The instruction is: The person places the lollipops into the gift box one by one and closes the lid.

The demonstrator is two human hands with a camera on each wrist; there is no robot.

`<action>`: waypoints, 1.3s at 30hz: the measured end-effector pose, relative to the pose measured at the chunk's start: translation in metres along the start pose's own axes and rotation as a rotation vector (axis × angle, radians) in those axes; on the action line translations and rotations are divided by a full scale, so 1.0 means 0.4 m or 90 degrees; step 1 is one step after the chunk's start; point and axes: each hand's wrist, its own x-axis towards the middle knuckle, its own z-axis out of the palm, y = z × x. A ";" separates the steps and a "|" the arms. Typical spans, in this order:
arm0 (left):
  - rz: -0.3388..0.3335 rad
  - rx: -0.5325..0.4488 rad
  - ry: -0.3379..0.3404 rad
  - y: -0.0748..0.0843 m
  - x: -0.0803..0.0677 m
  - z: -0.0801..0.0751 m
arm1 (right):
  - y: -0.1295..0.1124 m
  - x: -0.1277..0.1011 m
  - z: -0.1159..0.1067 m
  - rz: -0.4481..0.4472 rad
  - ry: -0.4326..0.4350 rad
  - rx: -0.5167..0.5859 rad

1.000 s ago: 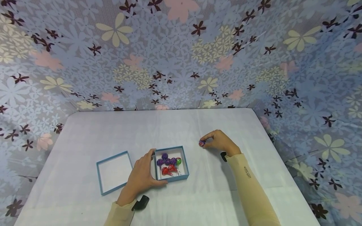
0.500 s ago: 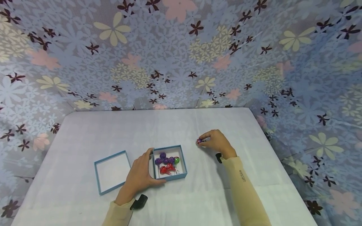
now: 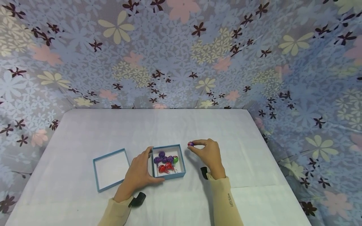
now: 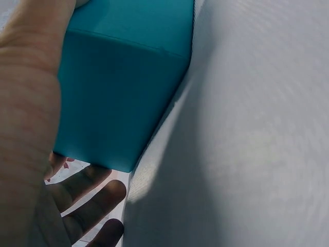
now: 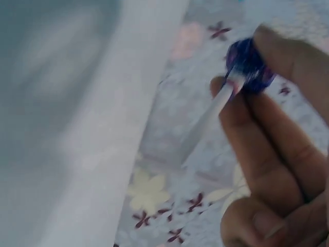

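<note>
A shallow blue box (image 3: 170, 176) with a white inside stands on the table. Several lollipops lie in it: purple ones (image 3: 161, 154), red ones (image 3: 162, 169) and a green one (image 3: 175, 159). My left hand (image 3: 138, 174) grips the box at its left side, thumb along the near wall and fingers toward the far corner. In the left wrist view the blue wall (image 4: 118, 98) fills the space between thumb and fingers. Just right of the box, my right hand (image 3: 209, 153) pinches a purple-blue wrapped lollipop (image 5: 249, 64) by its head, its white stick (image 5: 205, 123) pointing away from the fingers.
A matching blue-edged lid (image 3: 97, 175), white inside up, lies left of my left hand. White cloth covers the table (image 3: 243, 207). A flowered curtain (image 3: 175, 62) hangs behind the table and at both sides.
My right hand has moved left with the lollipop, from well right of the box to beside its far right corner. The left hand stays on the box.
</note>
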 end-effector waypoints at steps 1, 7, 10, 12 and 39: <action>-0.001 -0.002 0.001 -0.001 0.000 0.000 | -0.016 -0.008 0.003 -0.002 0.018 0.004; 0.006 0.001 0.007 -0.002 -0.001 0.001 | -0.109 -0.048 0.020 0.011 0.109 0.015; 0.018 0.004 0.011 -0.002 0.001 -0.001 | -0.150 -0.065 0.030 0.023 0.137 0.021; 0.023 0.004 0.012 -0.003 0.002 -0.003 | -0.171 -0.074 0.039 0.019 0.148 0.021; 0.028 0.003 0.017 0.002 0.001 -0.006 | -0.190 -0.141 0.178 -0.079 0.299 -0.265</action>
